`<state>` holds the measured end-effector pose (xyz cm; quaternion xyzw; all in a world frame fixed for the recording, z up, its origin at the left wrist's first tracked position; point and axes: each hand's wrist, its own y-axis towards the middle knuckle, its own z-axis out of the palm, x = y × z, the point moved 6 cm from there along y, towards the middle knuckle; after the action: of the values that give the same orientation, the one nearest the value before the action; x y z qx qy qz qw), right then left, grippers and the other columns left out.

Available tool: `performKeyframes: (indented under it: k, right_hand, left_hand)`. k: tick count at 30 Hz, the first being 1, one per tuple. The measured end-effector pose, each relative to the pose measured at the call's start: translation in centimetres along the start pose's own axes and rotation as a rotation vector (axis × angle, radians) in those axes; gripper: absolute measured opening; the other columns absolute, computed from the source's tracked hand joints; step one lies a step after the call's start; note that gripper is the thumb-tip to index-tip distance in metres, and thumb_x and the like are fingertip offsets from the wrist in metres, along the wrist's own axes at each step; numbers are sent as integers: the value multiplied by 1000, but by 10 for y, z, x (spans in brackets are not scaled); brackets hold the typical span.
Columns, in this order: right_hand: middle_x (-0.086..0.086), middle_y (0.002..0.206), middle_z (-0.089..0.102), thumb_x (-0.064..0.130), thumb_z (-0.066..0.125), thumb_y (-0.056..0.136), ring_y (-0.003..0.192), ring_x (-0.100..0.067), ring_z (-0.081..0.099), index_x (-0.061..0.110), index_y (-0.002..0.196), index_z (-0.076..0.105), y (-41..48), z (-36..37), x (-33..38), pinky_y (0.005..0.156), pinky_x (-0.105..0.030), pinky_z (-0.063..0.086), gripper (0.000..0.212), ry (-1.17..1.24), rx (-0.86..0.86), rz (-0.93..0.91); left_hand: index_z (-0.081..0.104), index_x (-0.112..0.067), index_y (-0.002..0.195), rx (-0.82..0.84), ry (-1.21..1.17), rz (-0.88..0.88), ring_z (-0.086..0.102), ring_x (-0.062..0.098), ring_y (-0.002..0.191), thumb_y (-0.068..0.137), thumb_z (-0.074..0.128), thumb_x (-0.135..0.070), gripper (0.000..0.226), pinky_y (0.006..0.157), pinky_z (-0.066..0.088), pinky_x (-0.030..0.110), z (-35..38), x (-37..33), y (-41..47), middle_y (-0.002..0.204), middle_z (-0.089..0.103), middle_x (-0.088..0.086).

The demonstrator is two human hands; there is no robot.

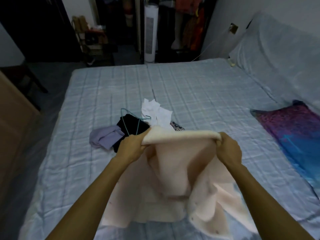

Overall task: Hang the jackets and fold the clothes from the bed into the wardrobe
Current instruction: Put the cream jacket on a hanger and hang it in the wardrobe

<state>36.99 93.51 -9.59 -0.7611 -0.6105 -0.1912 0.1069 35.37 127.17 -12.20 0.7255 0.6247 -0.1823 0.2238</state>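
A pale pink fleece jacket [180, 167] hangs over the near part of the bed [207, 94], its lower part resting on the cover. My left hand [131, 146] grips its upper edge at the left end. My right hand [228, 149] grips the same edge at the right end, and the edge is stretched between them. Beyond the jacket lies a small pile: a lilac garment [105, 138], a black garment [133, 127] with a teal wire hanger [133, 122] on it, a white garment [155, 113] and a patterned piece [176, 127].
A purple and blue pillow [294, 135] lies at the bed's right edge. The open wardrobe [190, 23] with hanging clothes stands beyond the bed's far side, beside a white tower fan [150, 32]. A shelf rack [95, 42] stands further left. A wooden panel [13, 127] is at my left.
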Motion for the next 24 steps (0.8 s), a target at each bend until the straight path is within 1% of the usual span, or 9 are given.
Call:
performKeyframes:
  k: [3,6,8,10,13,16,18,20,24]
  right_hand:
    - [-16,103,65,22,41,95,96,-36,59,15,108,58,27,52,-2,66,-34,37,22,-56,157,9]
    - [-15,110,65,13,47,88,100,-36,60,14,115,59,51,101,9,73,-33,42,29,-19,307,30]
    - [-15,117,64,7,48,81,107,-34,59,14,125,58,67,133,28,83,-34,46,46,5,383,9]
    - [-15,123,62,4,47,80,114,-34,55,13,132,54,81,155,55,92,-34,43,53,14,412,-48]
    - [-12,127,60,5,46,87,117,-29,55,12,132,55,97,187,101,97,-28,39,46,103,427,-107]
    - [-6,126,62,15,46,91,115,-24,57,17,125,60,113,232,146,98,-27,39,38,162,481,-176]
    - [-6,123,64,19,46,93,112,-25,58,16,121,63,121,267,176,94,-28,41,33,168,546,-234]
    - [-8,121,64,19,46,95,111,-26,58,10,119,64,127,304,204,88,-25,40,31,194,621,-259]
    - [-16,118,62,18,48,95,112,-29,56,-2,122,55,137,380,233,88,-25,40,35,308,762,-75]
  left_hand:
    - [29,-39,140,22,33,-52,63,32,95,77,31,-61,67,73,49,34,28,32,11,114,68,11]
    - [41,-36,139,37,81,-82,64,32,90,78,33,-54,64,67,47,34,50,64,17,108,69,12]
    - [44,-34,138,57,82,-147,63,31,97,80,39,-46,59,71,45,32,64,92,19,115,67,9]
    - [45,-36,138,80,103,-200,60,28,103,81,39,-48,59,73,43,30,75,116,19,122,63,5]
    - [55,-27,131,72,117,-209,62,28,99,80,33,-54,61,70,48,33,82,145,25,116,63,4]
    - [67,-13,109,24,25,-150,64,28,86,77,40,-39,49,63,51,34,88,162,37,99,68,10]
    - [66,-12,105,-19,-59,-94,58,18,87,76,45,-26,38,70,45,28,95,173,44,95,70,11]
    - [66,-8,111,-35,-102,-64,53,14,94,75,47,-20,43,79,39,20,105,187,48,102,70,12]
    - [59,-9,122,-53,-180,-70,54,18,104,77,48,-17,47,94,36,17,124,220,53,111,67,15]
